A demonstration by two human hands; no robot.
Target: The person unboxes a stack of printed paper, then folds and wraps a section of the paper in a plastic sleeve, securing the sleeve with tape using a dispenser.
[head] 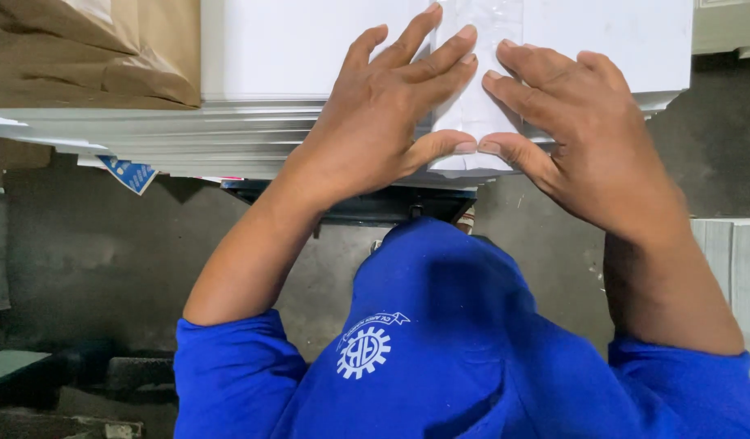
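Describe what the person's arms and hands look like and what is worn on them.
Both hands, left hand and right hand, are bare: no gloves, rings or watch visible. Forearms are uncovered. Short blue sleeves end near the elbows, part of a blue shirt bearing a white gear-shaped emblem on the chest.

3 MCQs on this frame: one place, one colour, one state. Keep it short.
1. Where do both hands rest?
A. on the floor
B. on a folded white sheet atop the paper stack
C. on the brown wrapping

2. Colour of the sleeves?
A. red
B. grey
C. blue

3. How are the hands?
A. flat, fingers spread
B. clenched into fists
C. raised clear of the paper

Answers:
1 B: left hand and right hand press the folded white sheet on the paper stack.
2 C: the sleeves are blue.
3 A: palms down, fingers extended.
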